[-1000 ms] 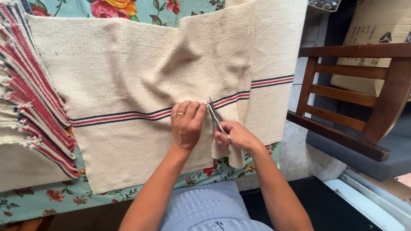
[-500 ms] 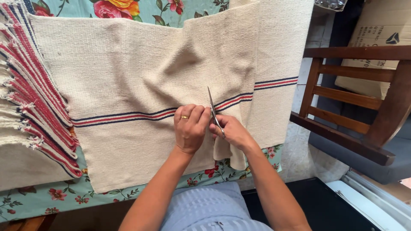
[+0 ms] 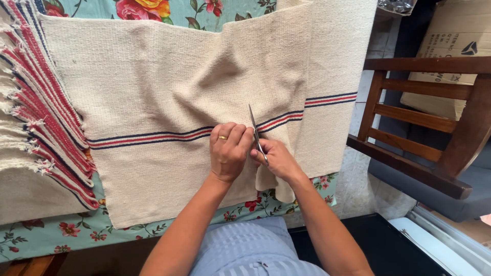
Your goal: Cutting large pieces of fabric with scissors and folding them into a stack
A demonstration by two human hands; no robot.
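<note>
A cream woven cloth [image 3: 158, 97] with a red and dark blue stripe lies spread on a table. My left hand [image 3: 228, 152], wearing a ring, presses flat on the cloth just left of a cut that runs up from the near edge. My right hand [image 3: 275, 158] grips metal scissors [image 3: 256, 133], blades pointing away from me at the stripe. The cut strip of cloth hangs down below my right hand.
A stack of folded cream cloths with red fringed edges [image 3: 36, 128] lies at the left. A floral tablecloth [image 3: 153, 10] covers the table. A wooden chair [image 3: 429, 122] stands at the right beside a cardboard box [image 3: 455, 46].
The scissors and both hands have moved a little farther up the cloth, reaching the stripe, and the cut has lengthened.
</note>
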